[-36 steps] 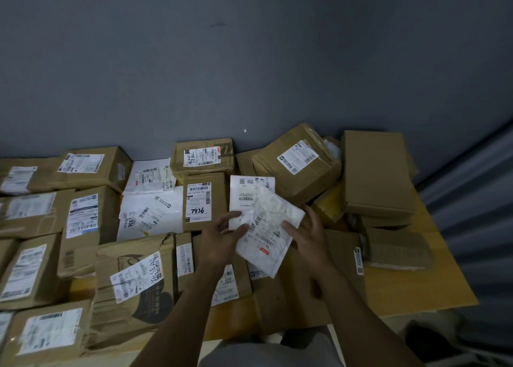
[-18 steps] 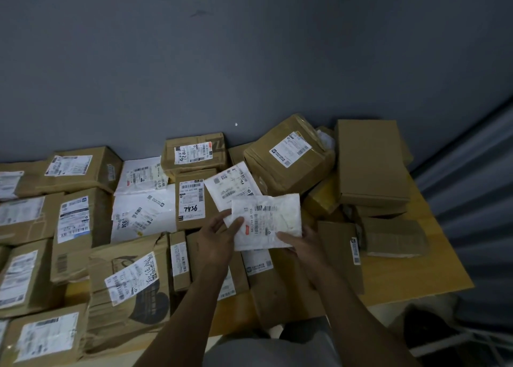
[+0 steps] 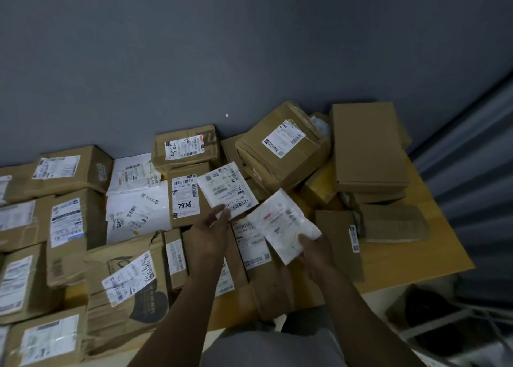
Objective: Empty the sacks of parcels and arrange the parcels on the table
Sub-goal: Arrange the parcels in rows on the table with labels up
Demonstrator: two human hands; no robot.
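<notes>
Two small white parcel pouches are lifted above the table. My left hand pinches the lower edge of a flat white pouch with a barcode label facing up. My right hand grips the near corner of a second white pouch, tilted to the right of the first. Under them lie brown cardboard parcels, among them one marked 7936. The wooden table shows bare only at the right. No sack is in view.
Labelled boxes fill the table's left and middle in rows, with two white mailers between them. A loose heap of boxes stands at the back right against the grey wall. A dark object lies on the floor at the right.
Earlier both hands held the two pouches stacked together. Now they have parted: the left hand keeps the labelled pouch, and the right hand has drawn the other one off to the right.
</notes>
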